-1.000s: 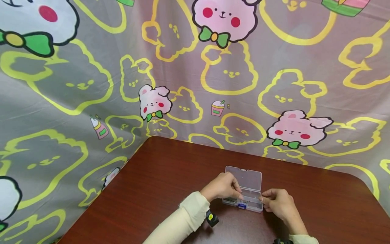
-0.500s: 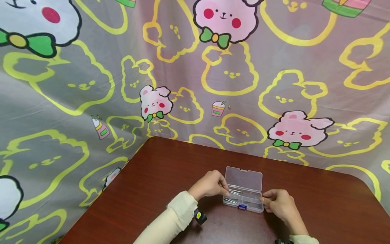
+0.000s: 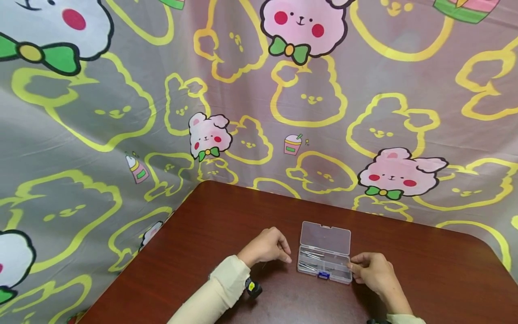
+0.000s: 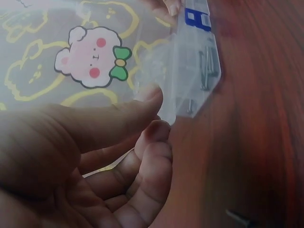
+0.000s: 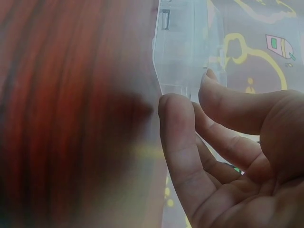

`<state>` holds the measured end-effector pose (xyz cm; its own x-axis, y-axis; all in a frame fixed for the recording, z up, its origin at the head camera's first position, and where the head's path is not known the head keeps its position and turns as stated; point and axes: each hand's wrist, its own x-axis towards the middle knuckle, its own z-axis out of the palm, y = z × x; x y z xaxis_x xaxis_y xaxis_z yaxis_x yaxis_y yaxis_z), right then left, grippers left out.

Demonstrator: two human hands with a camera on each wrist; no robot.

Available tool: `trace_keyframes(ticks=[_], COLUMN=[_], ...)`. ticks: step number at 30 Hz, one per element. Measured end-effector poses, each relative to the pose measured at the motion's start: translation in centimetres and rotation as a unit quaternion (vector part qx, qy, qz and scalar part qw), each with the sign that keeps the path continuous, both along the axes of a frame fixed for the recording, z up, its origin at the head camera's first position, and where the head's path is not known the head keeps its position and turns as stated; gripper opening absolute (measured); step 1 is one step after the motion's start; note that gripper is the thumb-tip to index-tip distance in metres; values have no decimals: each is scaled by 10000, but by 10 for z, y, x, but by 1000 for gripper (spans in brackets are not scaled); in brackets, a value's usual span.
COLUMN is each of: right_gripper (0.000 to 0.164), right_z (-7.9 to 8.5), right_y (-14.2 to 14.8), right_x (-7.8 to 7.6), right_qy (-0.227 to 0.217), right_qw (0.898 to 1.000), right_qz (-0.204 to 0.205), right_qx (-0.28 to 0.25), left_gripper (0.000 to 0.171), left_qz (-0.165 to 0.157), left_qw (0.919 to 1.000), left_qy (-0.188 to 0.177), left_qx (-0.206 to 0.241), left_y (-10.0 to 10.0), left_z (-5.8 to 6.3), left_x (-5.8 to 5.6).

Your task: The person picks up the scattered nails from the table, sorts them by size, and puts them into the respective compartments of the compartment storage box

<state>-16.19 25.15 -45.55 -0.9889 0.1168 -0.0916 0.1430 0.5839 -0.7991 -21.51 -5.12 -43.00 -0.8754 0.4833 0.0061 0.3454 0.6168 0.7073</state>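
Observation:
A clear plastic storage box (image 3: 341, 275) with a blue latch (image 3: 323, 275) sits on the table, its lid (image 3: 325, 237) raised at the back. Slim silver nails (image 3: 310, 255) lie in the left compartments; a few small pieces are near the middle. My right hand (image 3: 374, 270) pinches the box's right edge between thumb and index finger. Left of the box hovers my left hand (image 3: 265, 245), fingers loosely curled, and a gap shows between its thumb and fingertips. In the left wrist view, a single nail (image 4: 237, 217) lies blurred on the table below that hand.
The brown wooden table (image 3: 226, 216) spreads around the box. A grey cloth curtain (image 3: 251, 96) with cartoon bears and rabbits hangs along its back and left edges.
My left hand has moved from over the box to the left, away from it, uncovering the nails in the left compartments. My right hand keeps its hold on the box's edge.

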Motion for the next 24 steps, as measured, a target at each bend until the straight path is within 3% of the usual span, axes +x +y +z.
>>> trace_keyframes(ticks=[12,24], right_gripper=[12,12], right_z=[-1,-2], right_y=[0,1], right_x=[1,0], right_qy=[86,164], right_qw=[9999,9998], right_qz=[-9,45], right_qx=[-105,-125], left_gripper=[16,21], left_qz=[296,317], left_qw=[9994,9991], left_qy=[-191,-189], left_qx=[-16,-192], left_y=[-26,-47], left_z=[-8,-19], left_x=[-3,-1])
